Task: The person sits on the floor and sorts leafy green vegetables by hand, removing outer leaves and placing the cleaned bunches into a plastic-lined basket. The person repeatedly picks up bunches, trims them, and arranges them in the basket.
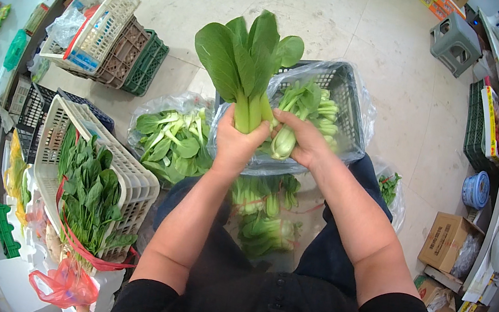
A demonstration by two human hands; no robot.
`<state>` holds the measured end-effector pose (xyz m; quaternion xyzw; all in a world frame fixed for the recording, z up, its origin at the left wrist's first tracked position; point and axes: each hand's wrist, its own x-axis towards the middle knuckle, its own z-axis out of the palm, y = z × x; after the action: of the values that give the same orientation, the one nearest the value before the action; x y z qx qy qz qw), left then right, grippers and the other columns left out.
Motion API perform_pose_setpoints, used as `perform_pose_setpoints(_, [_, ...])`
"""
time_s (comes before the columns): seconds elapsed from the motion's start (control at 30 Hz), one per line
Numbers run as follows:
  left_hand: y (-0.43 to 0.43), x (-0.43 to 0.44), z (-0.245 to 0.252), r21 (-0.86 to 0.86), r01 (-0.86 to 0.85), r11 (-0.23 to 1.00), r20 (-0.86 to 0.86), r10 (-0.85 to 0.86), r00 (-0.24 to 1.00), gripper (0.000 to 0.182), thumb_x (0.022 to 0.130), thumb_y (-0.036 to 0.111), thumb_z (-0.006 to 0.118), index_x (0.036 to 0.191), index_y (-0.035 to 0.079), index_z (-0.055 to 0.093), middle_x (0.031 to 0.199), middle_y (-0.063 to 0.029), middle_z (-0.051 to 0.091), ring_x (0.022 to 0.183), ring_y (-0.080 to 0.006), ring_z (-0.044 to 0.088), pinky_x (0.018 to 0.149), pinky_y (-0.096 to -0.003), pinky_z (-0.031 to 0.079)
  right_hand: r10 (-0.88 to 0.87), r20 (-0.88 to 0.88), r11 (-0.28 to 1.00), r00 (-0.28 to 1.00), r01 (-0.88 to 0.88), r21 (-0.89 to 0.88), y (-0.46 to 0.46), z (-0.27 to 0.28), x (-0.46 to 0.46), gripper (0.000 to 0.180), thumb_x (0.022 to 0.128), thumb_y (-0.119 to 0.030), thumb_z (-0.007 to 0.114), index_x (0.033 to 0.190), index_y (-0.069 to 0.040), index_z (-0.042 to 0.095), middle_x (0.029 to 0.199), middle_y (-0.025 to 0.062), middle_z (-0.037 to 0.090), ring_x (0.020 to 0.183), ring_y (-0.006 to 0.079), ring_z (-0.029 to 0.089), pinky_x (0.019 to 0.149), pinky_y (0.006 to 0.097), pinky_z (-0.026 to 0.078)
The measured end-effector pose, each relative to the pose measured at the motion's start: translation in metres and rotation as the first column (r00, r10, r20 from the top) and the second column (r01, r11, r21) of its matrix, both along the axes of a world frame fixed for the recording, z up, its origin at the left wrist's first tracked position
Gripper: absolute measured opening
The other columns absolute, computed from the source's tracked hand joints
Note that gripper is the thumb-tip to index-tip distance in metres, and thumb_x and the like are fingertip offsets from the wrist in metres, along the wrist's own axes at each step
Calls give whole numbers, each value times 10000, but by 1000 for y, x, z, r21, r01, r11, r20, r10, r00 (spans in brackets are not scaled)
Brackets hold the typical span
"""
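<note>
My left hand is closed around the pale stems of a large bok choy, its broad leaves pointing away from me. Close beside it, my right hand grips a smaller bok choy, whose white base points back towards me. The right thumb reaches near the large plant's outer stem; whether it touches is unclear. Both hands are above a dark plastic crate lined with clear film. More bok choy lies inside the crate. Tied bunches of greens lie on the floor between my legs.
Loose leafy stalks lie on plastic at the left. A white crate of spinach-like greens stands nearer me. Stacked crates are further back. On the right are a grey stool, a cardboard box and shelving.
</note>
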<state>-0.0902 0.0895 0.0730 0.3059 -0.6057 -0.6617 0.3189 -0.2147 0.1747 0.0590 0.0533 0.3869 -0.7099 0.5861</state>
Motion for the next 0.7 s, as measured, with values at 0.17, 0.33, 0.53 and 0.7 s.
perform_pose_setpoints(0.17, [4, 2, 19, 49, -111, 993, -86, 115, 990, 293, 774, 28, 690, 1034, 16, 557, 918, -61, 625, 790, -137, 610, 703, -281, 499, -29, 0, 998, 1000, 29, 64, 4, -28, -18, 236, 844, -140, 716, 1017, -24, 605, 830, 53, 622, 714, 149, 604, 626, 286, 518])
perform_pose_setpoints(0.33, [-66, 34, -8, 495, -414, 764, -238, 578, 781, 291, 803, 46, 699, 1043, -6, 544, 891, -75, 602, 791, -190, 608, 731, -282, 529, -81, -309, 994, 948, 99, 42, 4, -8, -15, 220, 833, -130, 736, 982, -43, 599, 852, 39, 621, 723, 145, 591, 637, 297, 504])
perform_pose_setpoints(0.53, [-79, 56, -33, 712, -405, 574, -85, 643, 761, 365, 781, 78, 737, 1064, 14, 515, 946, -79, 583, 819, -176, 590, 723, -291, 548, -181, -384, 981, 905, 192, -9, -1, -7, -13, 220, 797, -137, 776, 906, -61, 600, 787, 15, 606, 672, 113, 560, 594, 272, 464])
perform_pose_setpoints(0.7, [1, 5, -10, 372, -8, 928, -28, 20, 999, 327, 756, 68, 741, 1021, 23, 554, 933, -66, 641, 714, -125, 584, 627, -253, 471, -123, -556, 987, 822, 161, 20, 0, -1, -9, 225, 798, -143, 774, 913, -63, 597, 815, 10, 605, 717, 110, 571, 623, 272, 465])
